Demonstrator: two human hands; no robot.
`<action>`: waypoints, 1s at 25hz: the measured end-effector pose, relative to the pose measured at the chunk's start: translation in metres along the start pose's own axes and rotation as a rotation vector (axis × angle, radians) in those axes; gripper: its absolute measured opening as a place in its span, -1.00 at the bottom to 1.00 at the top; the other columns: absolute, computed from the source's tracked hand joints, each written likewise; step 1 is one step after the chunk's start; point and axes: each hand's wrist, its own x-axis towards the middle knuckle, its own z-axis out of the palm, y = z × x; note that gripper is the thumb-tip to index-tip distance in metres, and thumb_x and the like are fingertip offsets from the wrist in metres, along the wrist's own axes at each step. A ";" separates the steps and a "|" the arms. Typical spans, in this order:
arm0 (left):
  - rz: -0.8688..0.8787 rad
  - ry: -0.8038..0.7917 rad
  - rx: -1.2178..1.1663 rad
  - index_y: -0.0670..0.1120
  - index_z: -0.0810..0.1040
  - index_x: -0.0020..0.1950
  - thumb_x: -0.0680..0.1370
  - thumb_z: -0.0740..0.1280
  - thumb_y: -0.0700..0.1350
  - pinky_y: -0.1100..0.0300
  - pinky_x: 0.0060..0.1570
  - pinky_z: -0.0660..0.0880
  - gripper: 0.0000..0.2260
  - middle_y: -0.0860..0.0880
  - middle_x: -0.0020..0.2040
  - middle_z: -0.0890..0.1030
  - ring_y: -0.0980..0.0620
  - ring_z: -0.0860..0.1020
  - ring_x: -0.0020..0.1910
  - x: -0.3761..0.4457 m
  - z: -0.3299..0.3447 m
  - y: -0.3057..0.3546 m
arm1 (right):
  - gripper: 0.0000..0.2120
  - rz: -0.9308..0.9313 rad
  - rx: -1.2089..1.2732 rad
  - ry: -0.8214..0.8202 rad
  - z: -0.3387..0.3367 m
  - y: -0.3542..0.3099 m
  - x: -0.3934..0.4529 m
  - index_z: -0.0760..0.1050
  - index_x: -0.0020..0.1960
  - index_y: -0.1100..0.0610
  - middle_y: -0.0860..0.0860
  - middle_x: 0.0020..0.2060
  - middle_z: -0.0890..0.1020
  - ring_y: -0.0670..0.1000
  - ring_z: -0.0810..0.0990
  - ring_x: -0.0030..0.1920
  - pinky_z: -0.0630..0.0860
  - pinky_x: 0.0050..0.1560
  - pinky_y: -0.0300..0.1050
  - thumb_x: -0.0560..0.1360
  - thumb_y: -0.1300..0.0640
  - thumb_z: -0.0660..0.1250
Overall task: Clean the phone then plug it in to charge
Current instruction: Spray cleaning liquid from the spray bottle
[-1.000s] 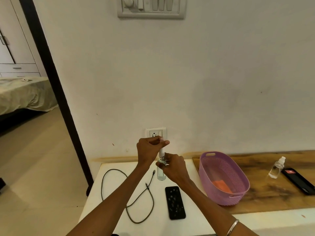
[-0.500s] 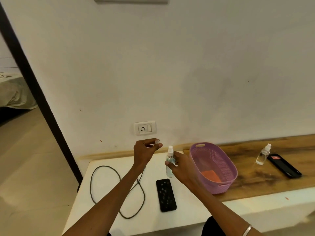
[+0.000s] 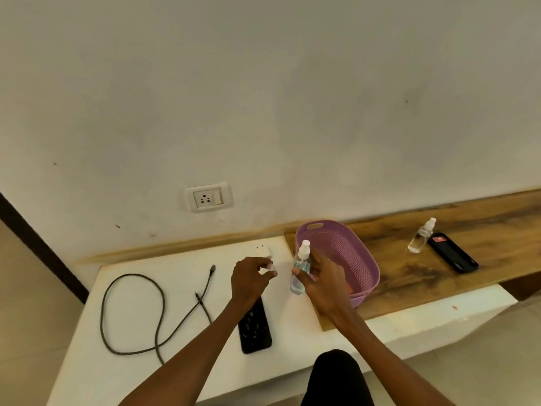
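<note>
A black phone [image 3: 256,332] with specks on its screen lies flat on the white ledge [image 3: 181,373], partly under my left forearm. My right hand [image 3: 322,276] grips a small clear spray bottle [image 3: 300,266] upright, its white nozzle bare. My left hand [image 3: 251,273] pinches the bottle's clear cap [image 3: 272,269] just left of the bottle, low over the ledge. A dark charging cable [image 3: 131,312] lies looped on the ledge to the left. A white charger adapter [image 3: 263,250] lies behind my left hand. The wall socket [image 3: 208,197] is above.
A purple perforated basket [image 3: 360,259] with something orange inside stands right of my hands. On the wooden board [image 3: 483,218] further right lie a second spray bottle [image 3: 421,235] and a second black phone [image 3: 452,252]. A dark door frame [image 3: 38,244] runs at far left.
The cap has come off the bottle and my left hand has lowered with it toward the ledge. My right hand keeps the bottle. The view has tilted down and shifted right.
</note>
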 end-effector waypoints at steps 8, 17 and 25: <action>0.066 -0.092 0.270 0.01 0.71 0.06 0.46 0.50 0.07 0.16 0.24 0.38 -0.77 0.09 0.03 0.72 0.07 0.61 0.07 0.018 0.065 -0.044 | -0.54 0.048 -0.008 -0.020 0.009 0.034 -0.005 0.43 0.25 -0.02 -0.22 0.05 0.58 -0.16 0.59 0.00 0.54 0.03 -0.31 0.40 0.00 0.48; 0.087 -0.161 0.439 0.06 0.64 0.23 0.54 0.41 0.08 0.20 0.21 0.35 -0.72 0.05 0.16 0.68 0.01 0.54 0.14 0.025 0.085 -0.070 | -0.59 0.050 -0.003 0.003 0.026 0.045 -0.007 0.48 0.20 0.02 -0.29 -0.03 0.55 -0.25 0.57 -0.13 0.40 -0.13 -0.59 0.40 -0.04 0.45; 0.122 -0.215 0.415 0.05 0.43 0.47 0.48 0.45 0.15 0.11 0.38 0.30 -0.41 0.01 0.40 0.52 -0.03 0.48 0.35 0.026 0.062 -0.056 | -0.57 0.031 0.009 -0.006 0.027 0.035 -0.005 0.45 0.25 0.02 -0.14 0.08 0.63 -0.11 0.61 0.02 0.60 0.10 -0.13 0.42 0.00 0.46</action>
